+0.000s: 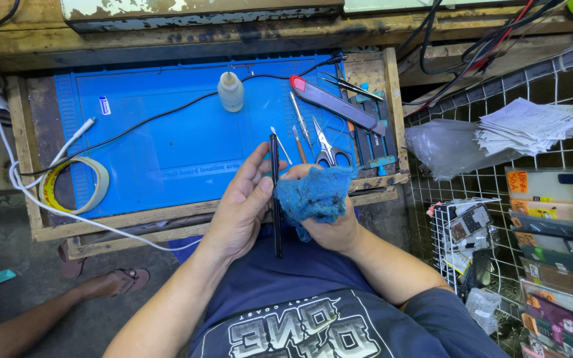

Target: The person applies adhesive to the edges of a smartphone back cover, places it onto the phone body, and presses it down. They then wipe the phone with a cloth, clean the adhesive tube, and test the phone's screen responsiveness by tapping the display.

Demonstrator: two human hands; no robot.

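- The left hand (241, 205) is clamped on a thin black slab-shaped device (276, 199) seen edge-on, thumb along one face and fingers wrapped behind the other
- The device stands upright over the person's lap, just off the near edge of the wooden worktop (134, 219), its upper end reaching over the blue rubber work mat (167, 132)
- The right hand (329, 222) is closed around a crumpled blue fuzzy cloth (316, 193), which presses against the right side of the device
- On the mat just beyond the hands lie small steel scissors (326, 147), a few slim metal hand tools (300, 126) and a long grey box cutter with a red end (333, 103), all toward the far right corner
- A small white squeeze bottle (231, 91) stands near the mat's far edge, with a black cable (147, 122) trailing across the mat beside it
- A roll of beige tape (74, 185) rests on the worktop's left edge, with a white cable (14, 179) looping past it
- A wire rack (499, 192) right of the worktop carries a stack of white papers (528, 126) and a clear plastic bag (442, 149)
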